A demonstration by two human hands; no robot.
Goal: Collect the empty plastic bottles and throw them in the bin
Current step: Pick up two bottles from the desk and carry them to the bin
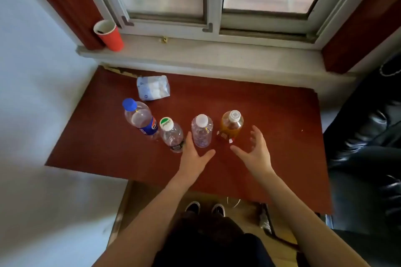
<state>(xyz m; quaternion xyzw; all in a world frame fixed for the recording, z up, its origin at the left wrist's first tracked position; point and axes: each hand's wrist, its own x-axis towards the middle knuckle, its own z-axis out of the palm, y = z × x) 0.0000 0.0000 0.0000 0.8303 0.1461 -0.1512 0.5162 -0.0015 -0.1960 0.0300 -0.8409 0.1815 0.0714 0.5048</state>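
Several plastic bottles stand upright in a row on the red-brown table (pixel 271 115). From the left: a clear bottle with a blue cap and blue label (pixel 141 120), a clear bottle with a green-and-white cap (pixel 172 136), a clear bottle with a white cap (pixel 201 132), and an amber bottle with a white cap (pixel 232 125). My left hand (pixel 193 156) is open, its fingers spread between the green-capped and white-capped bottles, close to both. My right hand (pixel 256 149) is open just right of the amber bottle, apart from it. No bin is in view.
A plastic bag of white pieces (pixel 153 90) lies at the table's back left. A red paper cup (pixel 109 36) stands on the window sill. A black leather seat (pixel 366 147) borders the table's right side. My shoes (pixel 205 209) show below the front edge.
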